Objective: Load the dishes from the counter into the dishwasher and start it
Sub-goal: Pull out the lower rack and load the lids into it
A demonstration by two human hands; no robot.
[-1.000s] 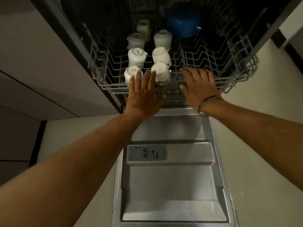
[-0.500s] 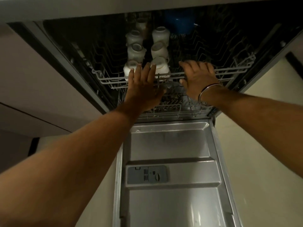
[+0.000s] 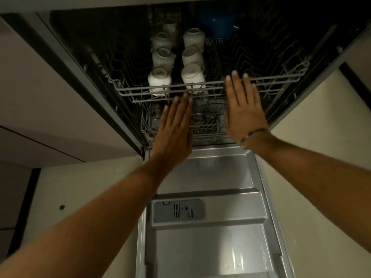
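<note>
The dishwasher stands open with its steel door [image 3: 210, 207] lowered flat toward me. Its upper wire rack [image 3: 271, 79] sits inside the tub and carries several upturned white cups [image 3: 192, 75] in two rows, with a blue pot [image 3: 217, 27] behind them in the dark. My left hand [image 3: 174, 133] is flat with straight fingers, its tips at the rack's lower front rail. My right hand [image 3: 244, 109], a bangle on the wrist, is also flat, fingertips reaching the rack's front rail. Below, the lower rack [image 3: 206, 127] shows only partly.
A grey detergent dispenser [image 3: 177, 211] is set in the door's inner face. Pale cabinet fronts [image 3: 50, 109] flank the dishwasher on the left. Cream floor tiles [image 3: 321, 177] lie on both sides of the door, with a small dark speck [image 3: 62, 207] at left.
Both flat hands have pushed the upper rack back into the tub. The left hand has since dropped a little below the rack's front rail.
</note>
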